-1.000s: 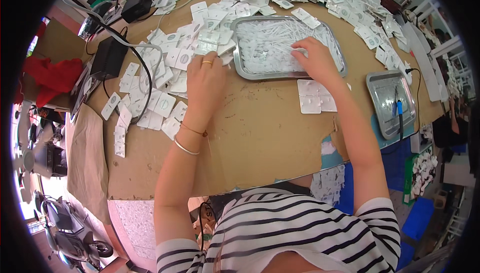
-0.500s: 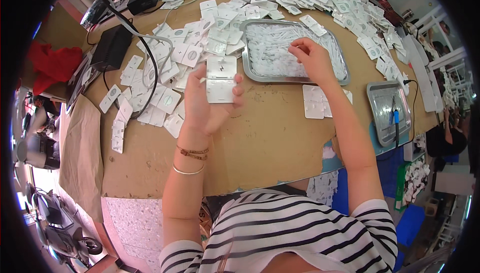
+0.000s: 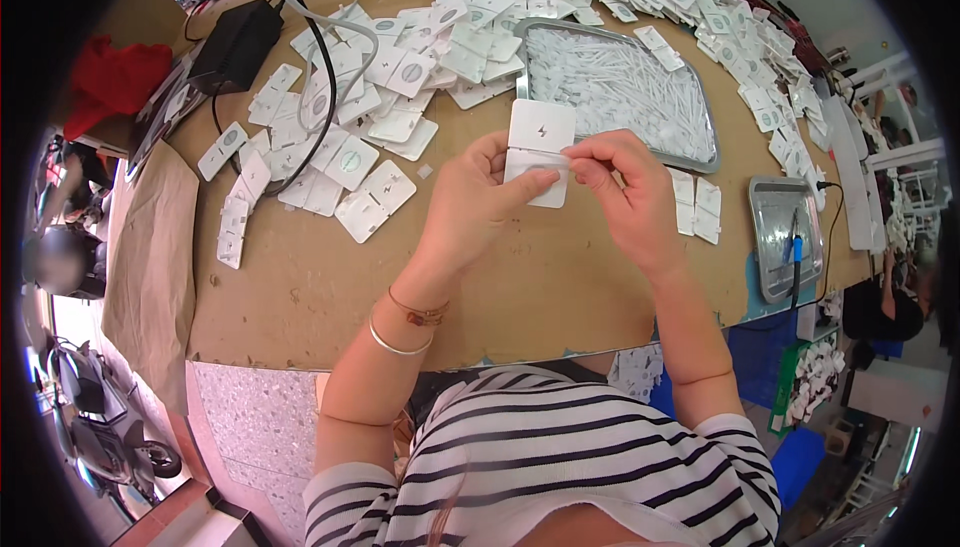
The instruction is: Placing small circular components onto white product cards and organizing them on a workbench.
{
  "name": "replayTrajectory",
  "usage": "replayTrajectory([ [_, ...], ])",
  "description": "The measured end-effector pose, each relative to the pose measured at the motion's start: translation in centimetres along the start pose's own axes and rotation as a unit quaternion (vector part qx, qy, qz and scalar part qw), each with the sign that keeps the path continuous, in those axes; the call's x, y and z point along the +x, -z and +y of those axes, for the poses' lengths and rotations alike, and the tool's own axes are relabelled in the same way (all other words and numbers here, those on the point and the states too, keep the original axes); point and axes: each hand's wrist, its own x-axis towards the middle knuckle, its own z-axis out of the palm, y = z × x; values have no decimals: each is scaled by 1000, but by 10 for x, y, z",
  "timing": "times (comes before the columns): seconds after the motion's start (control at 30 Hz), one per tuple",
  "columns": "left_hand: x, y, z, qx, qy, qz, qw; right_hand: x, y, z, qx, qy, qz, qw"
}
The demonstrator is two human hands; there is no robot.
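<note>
Far to the left of the fingers, can see a red cloth (image 3: 125, 77) and, a little nearer, a black box (image 3: 237, 45). Between this box and the fingers, on the cardboard-covered bench (image 3: 300, 297), find a wide heap of white pieces (image 3: 400, 72), many overlapping, with a black cable (image 3: 331, 107) hanging over. Next, see the left hand (image 3: 472, 192) raised above the bench, forearm leaning to the right, with bracelets (image 3: 424, 317) at the wrist. Holding there a white two-panel piece (image 3: 541, 130), opened flat, with thumb pressed across the lower panel and the other fingers (image 3: 488, 152) at the left edge and behind. Beyond the fingers, see a metal tray (image 3: 716, 152) full of thin white strips (image 3: 610, 77). Meeting the piece from the right, see the right hand (image 3: 635, 202), forearm leaning to the left, thumb and forefinger closed narrowly at the right edge, near the fold. Cannot tell about a strip between these tips. Right of the fingers, find a smaller metal tray (image 3: 775, 217) with a blue-handled tool (image 3: 797, 247) inside.
</note>
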Motion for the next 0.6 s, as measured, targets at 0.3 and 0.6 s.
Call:
replayTrajectory([
  [0.3, -8, -5, 6, 41, -24, 11, 999, -3, -10, -1, -113, 112, 46, 986],
  [0.6, -11, -5, 6, 74, -60, 24, 995, -10, -13, 0, 39, -37, 48, 997],
])
